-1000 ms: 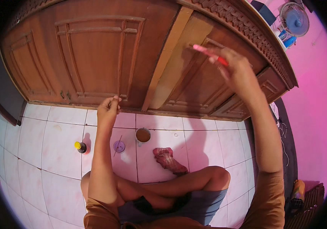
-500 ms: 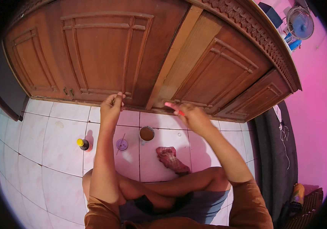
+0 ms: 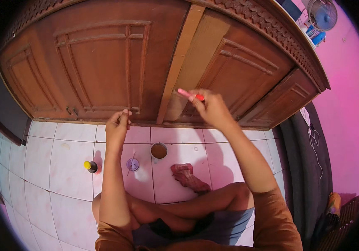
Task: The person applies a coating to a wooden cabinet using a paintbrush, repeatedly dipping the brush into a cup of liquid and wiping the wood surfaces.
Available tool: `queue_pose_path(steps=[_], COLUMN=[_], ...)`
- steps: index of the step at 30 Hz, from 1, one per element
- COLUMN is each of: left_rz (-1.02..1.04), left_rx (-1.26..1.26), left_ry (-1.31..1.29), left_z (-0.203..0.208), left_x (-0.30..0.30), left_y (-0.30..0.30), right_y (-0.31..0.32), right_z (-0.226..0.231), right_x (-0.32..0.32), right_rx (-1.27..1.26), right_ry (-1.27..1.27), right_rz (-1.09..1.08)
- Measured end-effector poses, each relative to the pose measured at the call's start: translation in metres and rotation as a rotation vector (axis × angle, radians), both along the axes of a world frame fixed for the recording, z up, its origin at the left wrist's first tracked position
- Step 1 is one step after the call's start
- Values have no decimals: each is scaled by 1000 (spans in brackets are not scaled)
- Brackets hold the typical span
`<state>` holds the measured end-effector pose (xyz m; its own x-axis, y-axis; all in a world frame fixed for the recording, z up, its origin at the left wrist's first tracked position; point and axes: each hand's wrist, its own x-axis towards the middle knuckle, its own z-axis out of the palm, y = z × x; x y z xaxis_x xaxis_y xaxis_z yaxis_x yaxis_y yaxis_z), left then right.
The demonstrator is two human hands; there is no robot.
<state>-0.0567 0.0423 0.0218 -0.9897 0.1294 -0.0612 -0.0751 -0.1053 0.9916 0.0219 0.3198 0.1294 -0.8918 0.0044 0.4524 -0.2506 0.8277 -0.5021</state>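
In my right hand is a slim pink-and-red tool, gripped by the fingers, its pink end pointing left at the pale wooden strip of the brown cabinet. Whether its tip touches the wood I cannot tell. My left hand is pinched in front of the lower edge of the left door; anything between the fingertips is too small to make out. On the tiles between my arms stand a cup of brown liquid and a small round container with a thin stick across it.
A dark bottle with a yellow cap stands left of my left forearm. A crumpled reddish cloth lies before my crossed legs. To the right are a dark cushion-like piece with a white cable, and a fan further back.
My right hand has risen along the pale strip with the pink-and-red tool. The left hand has dropped slightly and moved a little left. The whole view has shifted slightly.
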Motion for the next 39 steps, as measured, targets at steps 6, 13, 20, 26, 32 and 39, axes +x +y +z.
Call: queue_pose_path(steps=[6,13,20,26,32,39], left_rz=[15,-25,-9,-15,-7,-35], left_rx=[11,26,-26,-59,-96,-109], left_ry=[30,-6,-10,16,17,15], left_z=[-2,-9,-14,-14,-21,-27], left_x=[0,-1,-4,-5,-9,-9], left_y=[0,6,-1,4,0,7], right_y=[13,34,4,3,-11,-20], right_z=[96,169,85,-80,-148,-186], right_x=[1,-3,36,39,29,14], right_rx=[-147,1,-459,-656,-537,-552], right_ry=[74,468,328,-19,-55,-9], right_rz=[-30,22,-81,-203,-336,-392])
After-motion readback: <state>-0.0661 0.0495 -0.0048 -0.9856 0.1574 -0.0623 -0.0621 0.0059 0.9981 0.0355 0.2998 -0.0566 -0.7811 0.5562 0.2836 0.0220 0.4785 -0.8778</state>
